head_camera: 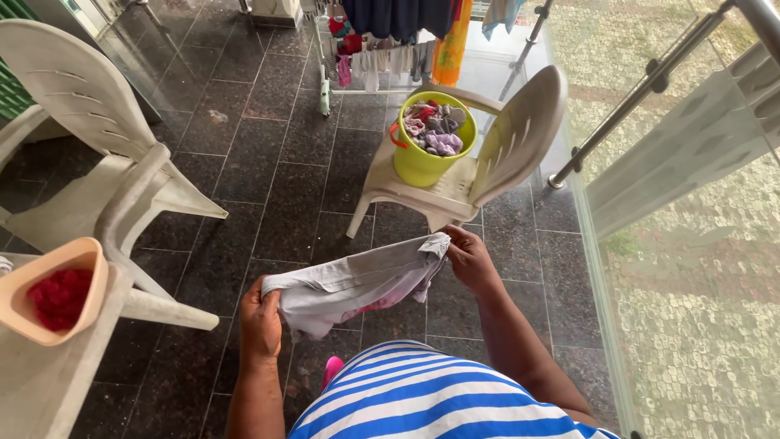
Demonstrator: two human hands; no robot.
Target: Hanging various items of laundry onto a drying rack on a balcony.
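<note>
Striped top (422, 398) nearest; left hand (260, 321) and right hand (467, 258), spread apart, each clamp the grey garment (357, 280); keep it taut, I'd say.

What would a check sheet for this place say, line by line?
Surface: dark tiled floor, bare patches.
Job's things: grey garment stretched between both hands.
Clutter: green bucket of clothes on a white chair; peach tub of red pegs; second chair.
Grips: left hand and right hand each clutch a garment end.
Cables: nothing seen.
Surroundings: drying rack, glass railing.
</note>
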